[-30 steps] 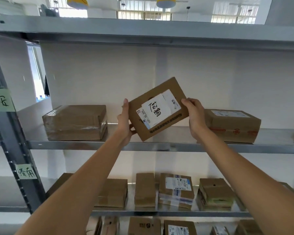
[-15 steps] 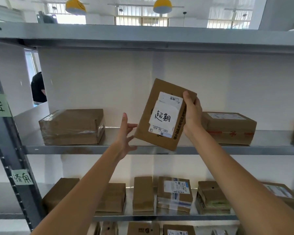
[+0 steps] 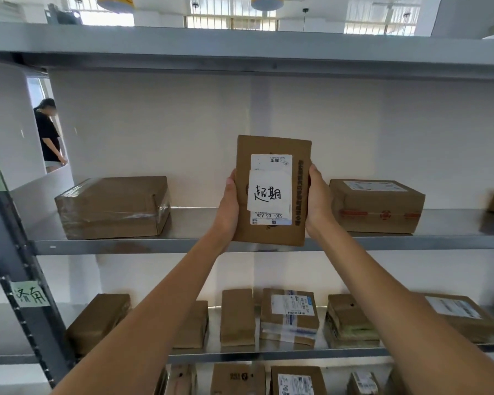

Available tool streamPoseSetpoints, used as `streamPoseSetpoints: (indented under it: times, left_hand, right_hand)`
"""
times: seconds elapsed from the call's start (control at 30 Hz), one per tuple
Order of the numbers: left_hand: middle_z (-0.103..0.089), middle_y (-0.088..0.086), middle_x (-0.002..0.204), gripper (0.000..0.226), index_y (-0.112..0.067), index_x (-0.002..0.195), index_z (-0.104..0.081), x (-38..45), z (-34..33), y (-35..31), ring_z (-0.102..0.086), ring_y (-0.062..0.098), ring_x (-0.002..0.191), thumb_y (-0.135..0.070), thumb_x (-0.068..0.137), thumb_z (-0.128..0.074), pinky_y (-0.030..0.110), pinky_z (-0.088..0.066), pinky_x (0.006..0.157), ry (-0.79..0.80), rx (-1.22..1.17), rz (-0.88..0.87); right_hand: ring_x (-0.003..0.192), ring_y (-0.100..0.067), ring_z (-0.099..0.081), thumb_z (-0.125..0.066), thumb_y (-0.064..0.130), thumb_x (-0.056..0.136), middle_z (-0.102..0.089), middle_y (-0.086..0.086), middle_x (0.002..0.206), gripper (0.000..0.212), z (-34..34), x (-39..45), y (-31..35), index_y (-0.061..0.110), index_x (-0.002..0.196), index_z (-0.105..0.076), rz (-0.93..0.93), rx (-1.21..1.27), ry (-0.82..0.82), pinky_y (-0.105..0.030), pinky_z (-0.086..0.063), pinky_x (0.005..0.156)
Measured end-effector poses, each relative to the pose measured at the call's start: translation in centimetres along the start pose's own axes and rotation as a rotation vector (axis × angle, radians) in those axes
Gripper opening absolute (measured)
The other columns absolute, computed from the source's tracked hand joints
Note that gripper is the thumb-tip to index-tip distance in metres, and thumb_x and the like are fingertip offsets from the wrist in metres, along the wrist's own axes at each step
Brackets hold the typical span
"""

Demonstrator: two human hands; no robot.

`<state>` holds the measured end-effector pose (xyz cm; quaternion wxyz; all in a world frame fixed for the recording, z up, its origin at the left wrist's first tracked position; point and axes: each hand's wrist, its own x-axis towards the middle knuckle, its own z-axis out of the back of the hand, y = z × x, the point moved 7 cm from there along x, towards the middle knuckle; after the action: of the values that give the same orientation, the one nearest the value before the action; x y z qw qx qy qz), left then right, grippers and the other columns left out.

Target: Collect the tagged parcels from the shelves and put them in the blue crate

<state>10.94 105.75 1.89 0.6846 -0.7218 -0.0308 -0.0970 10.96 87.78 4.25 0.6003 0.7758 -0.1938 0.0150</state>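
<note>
Tagged parcel point(image 3: 271, 192) upright at centre, label facing camera for reading; left hand point(image 3: 229, 206) clasping 9 o'clock edge, right hand point(image 3: 320, 201) clasping 3 o'clock edge.

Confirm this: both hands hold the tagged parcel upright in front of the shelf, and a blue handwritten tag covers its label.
Wrong on colour. The head view shows the left hand and right hand holding the tagged parcel upright, but the handwritten tag is white.
</note>
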Motion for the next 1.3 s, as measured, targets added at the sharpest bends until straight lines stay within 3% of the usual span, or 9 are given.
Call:
streamPoseSetpoints:
  times: [0.17,0.27,0.47,0.6,0.73,0.83,0.97,1.17,1.3]
  left_hand:
    - [-0.071,-0.004,0.102,0.062,-0.028,0.133,-0.054,0.2,-1.0,0.3,-0.067,0.008,0.088,-0.055,0.1,-0.008,0.018,-0.054,0.064,-0.026,0.03,0.014]
    - [-0.072,0.001,0.105,0.064,-0.026,0.127,-0.06,-0.2,-2.3,1.0,-0.068,0.014,0.093,-0.056,0.099,-0.01,0.031,-0.055,0.084,-0.02,-0.011,0.067]
    - [-0.07,-0.01,0.085,0.052,-0.035,0.099,-0.063,-2.3,-8.5,4.2,-0.066,0.005,0.079,-0.054,0.101,-0.014,0.019,-0.052,0.06,0.111,-0.028,0.157]
    - [-0.072,-0.002,0.098,0.058,-0.028,0.114,-0.062,-5.0,-16.5,6.5,-0.069,0.012,0.088,-0.056,0.1,-0.013,0.031,-0.056,0.081,0.297,-0.055,0.211]
    - [-0.072,-0.001,0.103,0.058,-0.022,0.123,-0.061,-8.7,-24.9,8.7,-0.07,0.009,0.086,-0.053,0.101,-0.016,0.024,-0.058,0.068,0.514,-0.071,0.209]
    - [-0.058,0.001,0.134,0.061,-0.025,0.142,-0.04,-11.9,-30.7,10.4,-0.059,0.015,0.118,-0.06,0.097,-0.021,0.039,-0.048,0.1,0.636,-0.03,0.148]
    - [-0.053,-0.004,0.14,0.085,-0.038,0.143,-0.036,-15.8,-39.1,14.9,-0.05,0.02,0.129,-0.086,0.074,-0.024,0.05,-0.038,0.108,0.8,0.03,0.187]
    - [-0.046,0.003,0.142,0.048,-0.021,0.147,-0.026,-24.1,-48.2,14.9,-0.044,0.02,0.129,-0.042,0.104,-0.022,0.041,-0.034,0.11,0.839,0.04,0.205]
    - [-0.049,0.006,0.138,0.043,-0.016,0.144,-0.031,-28.2,-53.5,17.9,-0.046,0.023,0.127,-0.034,0.105,-0.025,0.03,-0.035,0.098,0.88,0.111,0.218]
  right_hand:
    - [0.081,-0.015,-0.068,-0.04,0.047,0.101,-0.072,0.004,0.085,0.038,0.7,0.1,0.1,0.022,0.107,-0.068,0.023,0.029,0.024,-0.033,-0.055,0.076]
    - [0.087,-0.018,-0.07,-0.045,0.051,0.097,-0.074,0.001,0.095,0.041,2.2,-0.6,0.4,0.025,0.117,-0.067,-0.005,0.013,-0.041,-0.035,-0.056,0.075]
    - [0.112,-0.021,-0.065,-0.041,0.048,0.096,-0.068,0.0,0.119,0.039,10.6,-3.7,0.6,0.034,0.128,-0.057,0.058,-0.091,-0.236,-0.049,-0.05,0.098]
    - [0.113,-0.025,-0.064,-0.044,0.051,0.092,-0.068,-0.005,0.121,0.047,19.4,-7.6,1.2,0.028,0.131,-0.056,0.067,-0.116,-0.429,-0.051,-0.049,0.1]
    - [0.106,-0.026,-0.068,-0.041,0.045,0.098,-0.072,-0.005,0.111,0.041,28.0,-12.3,1.8,0.023,0.127,-0.06,0.022,-0.161,-0.627,-0.049,-0.052,0.097]
    - [0.104,-0.025,-0.068,-0.042,0.047,0.097,-0.072,-0.005,0.111,0.042,34.0,-16.6,1.8,0.023,0.125,-0.061,-0.017,-0.2,-0.767,-0.049,-0.052,0.096]
    - [0.1,-0.024,-0.069,-0.043,0.048,0.093,-0.072,-0.006,0.108,0.045,41.3,-23.0,1.6,0.017,0.121,-0.061,-0.052,-0.164,-0.909,-0.046,-0.055,0.092]
    - [0.101,-0.018,-0.066,-0.043,0.055,0.092,-0.07,-0.001,0.108,0.042,50.5,-32.5,2.5,0.023,0.112,-0.061,-0.103,-0.383,-1.002,-0.047,-0.052,0.098]
    - [0.099,-0.02,-0.07,-0.04,0.052,0.098,-0.074,-0.001,0.106,0.044,54.9,-37.0,1.9,0.022,0.116,-0.066,-0.17,-0.372,-1.059,-0.044,-0.054,0.095]
